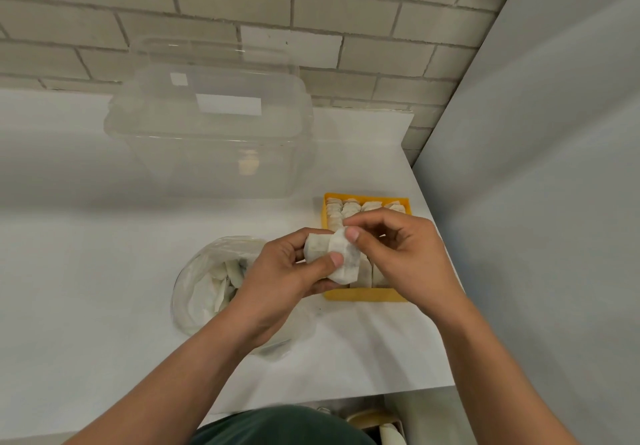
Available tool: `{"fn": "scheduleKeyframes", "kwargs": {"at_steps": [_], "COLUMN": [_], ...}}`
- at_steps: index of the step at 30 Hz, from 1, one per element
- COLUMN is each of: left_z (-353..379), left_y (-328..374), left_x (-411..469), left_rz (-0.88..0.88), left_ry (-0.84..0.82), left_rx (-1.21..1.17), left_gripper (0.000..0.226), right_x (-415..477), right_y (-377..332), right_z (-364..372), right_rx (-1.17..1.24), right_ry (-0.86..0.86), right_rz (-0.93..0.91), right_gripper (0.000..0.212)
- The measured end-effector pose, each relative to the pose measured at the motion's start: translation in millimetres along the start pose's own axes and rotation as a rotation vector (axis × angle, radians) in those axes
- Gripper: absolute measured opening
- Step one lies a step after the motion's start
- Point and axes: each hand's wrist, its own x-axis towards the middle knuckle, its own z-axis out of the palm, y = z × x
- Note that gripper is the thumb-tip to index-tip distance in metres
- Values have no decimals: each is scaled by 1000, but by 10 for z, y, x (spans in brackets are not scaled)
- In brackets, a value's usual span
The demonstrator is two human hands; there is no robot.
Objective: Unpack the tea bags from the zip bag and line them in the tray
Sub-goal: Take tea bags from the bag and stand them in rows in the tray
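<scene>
Head view | tea bags (332, 254) held over near-left corner of yellow tray (367, 294) | left hand (287, 271) gripping the stack, right hand (398, 250) pinching its upper edge | zip bag (201, 289) lying left of tray on table (86, 271) | clear tub (207, 133) behind

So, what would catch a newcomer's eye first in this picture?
First the two hands in the middle: the left hand holds a small bunch of tea bags and the right hand pinches one of them. Behind them lies the bright yellow tray, already lined with bags; a big clear container stands at the back.
</scene>
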Motion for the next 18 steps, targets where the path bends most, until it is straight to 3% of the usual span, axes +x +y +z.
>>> {"fn": "scheduleKeyframes", "kwargs": {"at_steps": [6,9,12,15,18], "left_z": [-12,-28,-50,-45,-14], "left_y": [2,15,27,22,14], "left_x": [5,22,38,54,59], "left_rz": [-78,-97,-100,-107,-112], "left_ry": [14,41,42,41,39], "left_rx": [-67,-128,-146,-133,-126], "left_gripper": [15,17,20,21,21], "right_x": [-30,-86,-175,-200,-182], "right_y": [8,22,98,187,265], "right_z": [53,-1,-109,-117,-83], "right_rx": [-33,-196,-393,-649,-706], "right_ry": [30,77,-68,-138,-96], "right_rz": [-14,-320,-595,-701,-741], "right_gripper": [13,20,33,28,17]}}
